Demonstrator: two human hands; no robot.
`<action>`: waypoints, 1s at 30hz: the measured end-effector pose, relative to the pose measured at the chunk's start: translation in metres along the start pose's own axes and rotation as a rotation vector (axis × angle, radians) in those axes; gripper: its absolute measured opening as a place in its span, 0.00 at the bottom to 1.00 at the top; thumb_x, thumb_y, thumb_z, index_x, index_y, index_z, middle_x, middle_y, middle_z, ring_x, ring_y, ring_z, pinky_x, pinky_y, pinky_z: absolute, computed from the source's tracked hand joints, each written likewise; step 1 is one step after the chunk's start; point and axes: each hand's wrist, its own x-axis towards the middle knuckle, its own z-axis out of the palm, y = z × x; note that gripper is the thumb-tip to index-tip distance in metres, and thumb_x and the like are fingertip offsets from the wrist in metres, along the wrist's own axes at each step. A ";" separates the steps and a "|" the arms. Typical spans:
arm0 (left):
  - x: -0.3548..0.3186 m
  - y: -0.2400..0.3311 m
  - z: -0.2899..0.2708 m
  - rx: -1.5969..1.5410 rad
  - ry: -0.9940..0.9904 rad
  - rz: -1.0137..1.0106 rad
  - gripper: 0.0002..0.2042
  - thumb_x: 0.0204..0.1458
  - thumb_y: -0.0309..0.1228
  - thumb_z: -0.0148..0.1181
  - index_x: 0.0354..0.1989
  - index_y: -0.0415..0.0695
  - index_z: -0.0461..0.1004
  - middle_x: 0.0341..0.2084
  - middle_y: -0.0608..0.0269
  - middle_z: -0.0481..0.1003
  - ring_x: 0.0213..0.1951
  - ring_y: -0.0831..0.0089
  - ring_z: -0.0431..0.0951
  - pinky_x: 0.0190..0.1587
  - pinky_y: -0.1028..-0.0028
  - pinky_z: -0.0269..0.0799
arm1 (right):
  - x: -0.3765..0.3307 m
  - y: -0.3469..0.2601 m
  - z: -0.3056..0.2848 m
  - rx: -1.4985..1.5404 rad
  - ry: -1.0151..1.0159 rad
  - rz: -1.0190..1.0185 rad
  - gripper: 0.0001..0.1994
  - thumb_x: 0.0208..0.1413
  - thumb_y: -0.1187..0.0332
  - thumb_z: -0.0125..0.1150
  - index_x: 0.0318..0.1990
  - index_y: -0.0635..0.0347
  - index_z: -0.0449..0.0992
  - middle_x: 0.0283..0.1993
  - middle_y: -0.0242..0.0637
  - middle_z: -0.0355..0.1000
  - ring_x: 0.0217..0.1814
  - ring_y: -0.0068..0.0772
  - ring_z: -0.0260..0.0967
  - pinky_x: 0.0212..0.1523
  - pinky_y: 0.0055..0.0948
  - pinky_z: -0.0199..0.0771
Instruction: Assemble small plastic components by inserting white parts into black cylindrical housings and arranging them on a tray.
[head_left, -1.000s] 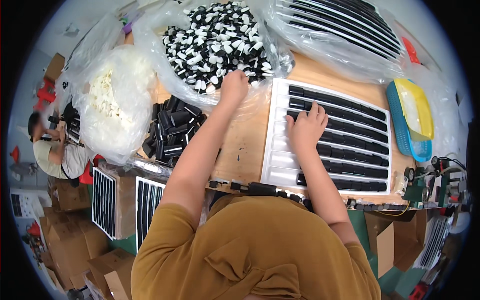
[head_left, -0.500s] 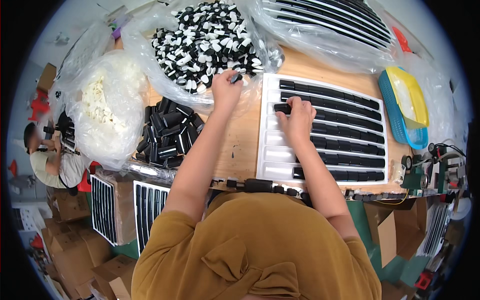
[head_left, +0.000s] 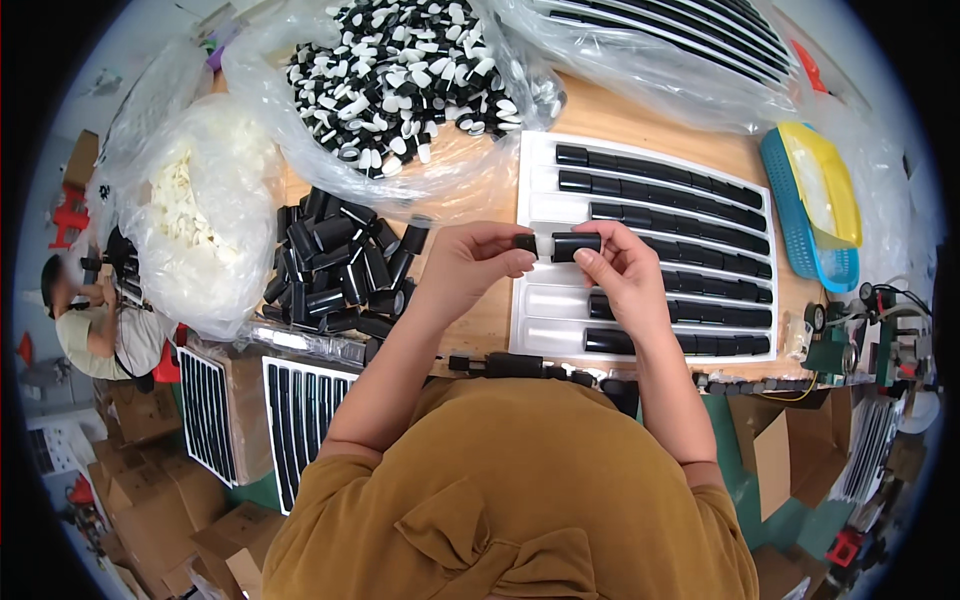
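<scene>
Over the left edge of the white tray (head_left: 528, 190), my two hands hold two parts end to end. A small black-and-white plug (head_left: 526, 243) is pinched between the thumb and fingers of my left hand (head_left: 465, 265). My right hand (head_left: 630, 280) grips a short black cylinder (head_left: 570, 246) by thumb and fingers. The plug's white end faces the cylinder's end; I cannot tell whether it has gone in. Rows of black cylinders (head_left: 650, 161) lie in the tray's slots, partly hidden under my right hand.
A pile of black-and-white plugs (head_left: 400, 80) lies on clear plastic at the back. Loose black cylinders (head_left: 340, 255) are heaped at left, beside a bag of cream-coloured pieces (head_left: 185, 205). Blue and yellow baskets (head_left: 820, 200) stand right. Another person (head_left: 110, 325) sits far left.
My left hand has come from the edge of the plug pile toward me with a plug. My right hand has lifted a cylinder out of the tray, and the two parts have been brought together.
</scene>
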 end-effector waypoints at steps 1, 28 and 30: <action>0.000 0.001 0.001 -0.012 -0.035 -0.008 0.14 0.49 0.20 0.64 0.45 0.33 0.76 0.31 0.56 0.80 0.33 0.76 0.80 0.37 0.79 0.76 | -0.001 -0.001 0.001 0.002 -0.001 0.006 0.12 0.55 0.74 0.62 0.47 0.62 0.74 0.24 0.23 0.64 0.25 0.13 0.60 0.28 0.15 0.62; -0.018 0.004 0.001 0.017 -0.108 0.027 0.12 0.51 0.23 0.63 0.44 0.32 0.76 0.27 0.60 0.79 0.29 0.78 0.78 0.35 0.79 0.75 | -0.010 -0.008 0.010 -0.194 -0.120 -0.055 0.12 0.54 0.75 0.63 0.46 0.64 0.74 0.25 0.22 0.67 0.22 0.09 0.60 0.22 0.12 0.59; -0.020 0.003 0.001 0.045 -0.100 0.027 0.13 0.51 0.23 0.63 0.45 0.32 0.77 0.26 0.60 0.79 0.29 0.78 0.79 0.35 0.80 0.75 | -0.010 -0.007 0.010 -0.251 -0.130 -0.075 0.12 0.54 0.75 0.63 0.46 0.65 0.74 0.25 0.22 0.68 0.22 0.09 0.60 0.22 0.12 0.59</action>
